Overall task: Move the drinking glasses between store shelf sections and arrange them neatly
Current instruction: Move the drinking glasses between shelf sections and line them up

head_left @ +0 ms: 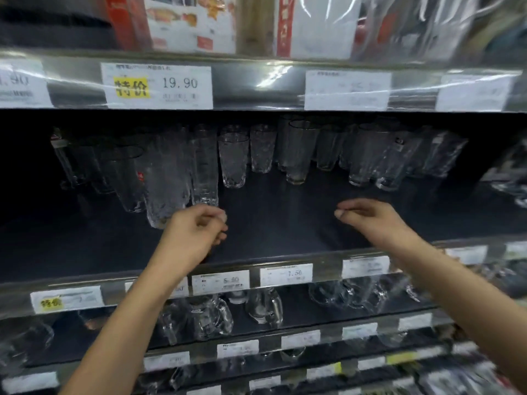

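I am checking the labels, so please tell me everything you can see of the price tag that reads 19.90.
The price tag is a white paper rectangle with a yellow patch bearing dark characters on its left and 19.90 on its right; the smaller print is blurred. It sits flat behind a glossy clear strip that runs above the glasses.

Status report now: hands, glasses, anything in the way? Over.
Left hand, right hand: empty, fingers curled. Drinking glasses upright on dark shelf. Nothing between hands and glasses.
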`<state>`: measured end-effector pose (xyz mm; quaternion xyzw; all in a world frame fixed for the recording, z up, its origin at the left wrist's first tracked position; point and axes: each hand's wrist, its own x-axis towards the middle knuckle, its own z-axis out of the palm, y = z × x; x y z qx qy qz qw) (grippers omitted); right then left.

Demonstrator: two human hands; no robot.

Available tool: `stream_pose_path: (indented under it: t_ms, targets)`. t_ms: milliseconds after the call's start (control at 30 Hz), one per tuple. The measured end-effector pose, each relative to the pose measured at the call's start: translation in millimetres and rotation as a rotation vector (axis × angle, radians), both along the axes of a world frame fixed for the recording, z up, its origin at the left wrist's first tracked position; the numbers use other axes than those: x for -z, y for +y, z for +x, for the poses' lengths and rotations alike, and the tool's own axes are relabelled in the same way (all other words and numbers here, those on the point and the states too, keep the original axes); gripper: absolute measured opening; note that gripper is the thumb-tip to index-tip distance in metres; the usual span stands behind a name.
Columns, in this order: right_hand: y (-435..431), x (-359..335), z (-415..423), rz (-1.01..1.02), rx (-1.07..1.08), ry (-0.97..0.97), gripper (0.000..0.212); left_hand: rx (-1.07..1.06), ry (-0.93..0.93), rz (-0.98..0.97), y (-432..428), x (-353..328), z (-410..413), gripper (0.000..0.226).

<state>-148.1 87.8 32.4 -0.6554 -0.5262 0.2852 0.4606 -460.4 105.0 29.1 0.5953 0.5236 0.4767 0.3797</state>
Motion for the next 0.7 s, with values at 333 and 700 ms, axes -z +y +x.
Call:
stream_pose_path:
  t_ms: [333,700]
  targets:
    - [-152,-30,72,0.112,0.189,0.07,0.009,0.299,-0.119,0.042,-74,-17,90,0.012]
    - [-173,-28,180,0.133,0.209,0.106,0.014,0.4,-0.092,0.044,-83,-25,231,0.013]
